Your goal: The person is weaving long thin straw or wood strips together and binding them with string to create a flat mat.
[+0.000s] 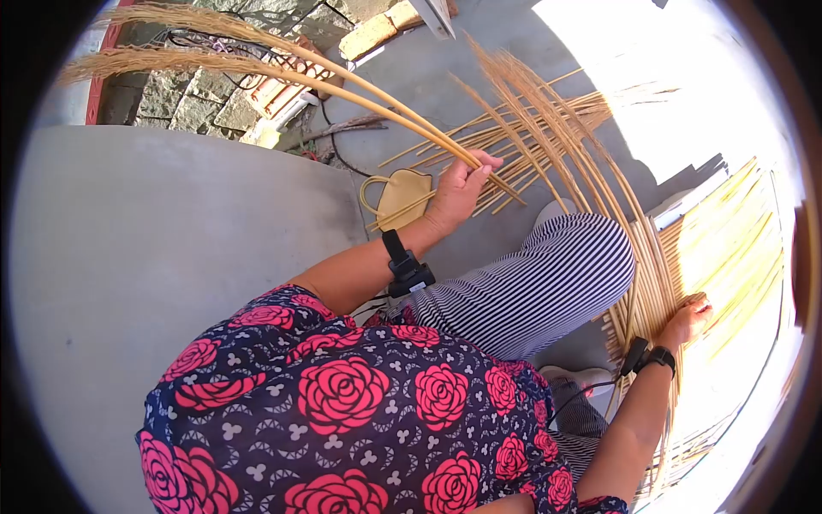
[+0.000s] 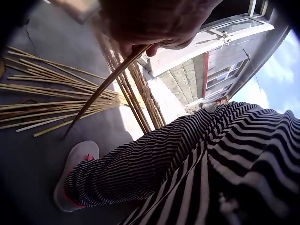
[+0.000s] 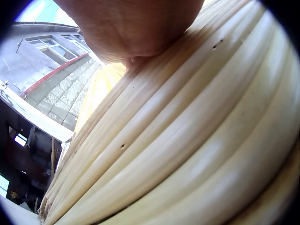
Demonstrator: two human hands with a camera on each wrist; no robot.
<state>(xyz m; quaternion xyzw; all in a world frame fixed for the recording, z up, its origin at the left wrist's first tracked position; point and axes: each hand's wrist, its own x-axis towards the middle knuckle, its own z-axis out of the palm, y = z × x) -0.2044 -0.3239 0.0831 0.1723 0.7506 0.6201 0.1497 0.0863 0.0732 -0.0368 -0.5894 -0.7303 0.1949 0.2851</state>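
My left hand [image 1: 458, 193] grips two long broomcorn stalks [image 1: 377, 107]. Their feathery heads reach out to the upper left and their cut ends poke out past the fingers. In the left wrist view one stalk [image 2: 101, 89] slants down from that hand [image 2: 154, 23]. Low on the right, my right hand [image 1: 687, 320] has its fingers curled at the edge of a thick bundle of stalks [image 1: 652, 283] beside the striped knee. The right wrist view has this hand [image 3: 136, 28] on the pale, tightly packed stalks [image 3: 159, 126], its fingers mostly hidden.
Loose cut stalks [image 1: 514, 137] lie across the grey floor ahead, with feathery-headed stalks [image 1: 548, 120] over them. A tan handled bag or pouch [image 1: 402, 193] lies near the left forearm. Rough stonework [image 1: 201, 98] borders the upper left. More stalks [image 1: 728, 240] spread in bright sun.
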